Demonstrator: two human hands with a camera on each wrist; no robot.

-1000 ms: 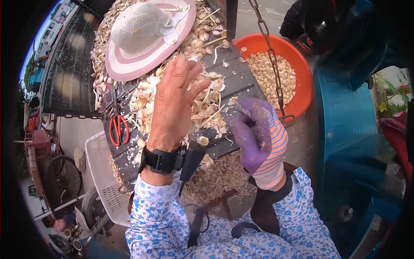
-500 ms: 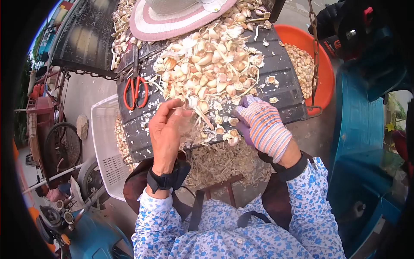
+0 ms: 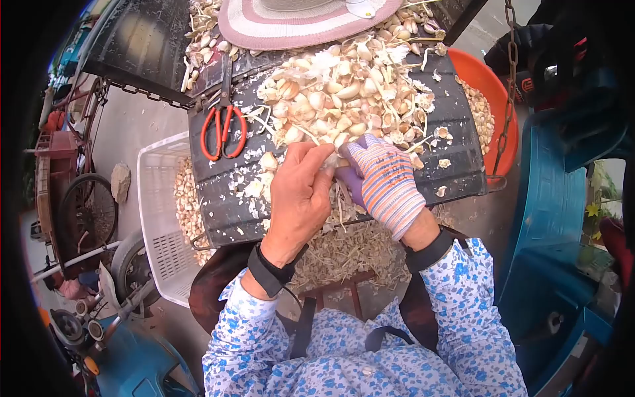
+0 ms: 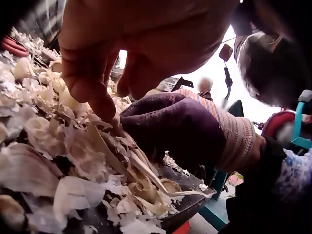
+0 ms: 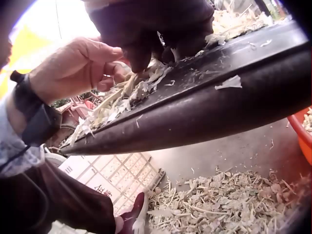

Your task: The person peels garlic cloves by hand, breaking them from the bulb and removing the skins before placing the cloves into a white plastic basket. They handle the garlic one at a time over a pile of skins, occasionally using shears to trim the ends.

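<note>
Flower-patterned sleeves [image 3: 248,331] reach toward the black board [image 3: 466,142]. Below the board's near edge lies a heap of dry stems and skins [image 3: 350,255]. Over that edge, the bare left hand [image 3: 301,198] and the right hand [image 3: 387,178], in a striped glove with purple fingers, meet fingertip to fingertip, both with bent fingers. They work right against the garlic pile [image 3: 350,96]; whether either one grips a clove cannot be told, since the fingers cover the spot. The pile sits on the middle of the board, papery scraps strewn round it. Red-handled scissors [image 3: 225,109] lie on the board's left part. Left of the board stands a white crate [image 3: 152,218] with cloves inside; beyond its right side, an orange basin [image 3: 476,66] holds more. Toward the board's far end rests a pink-and-white brimmed hat [image 3: 304,26].
</note>
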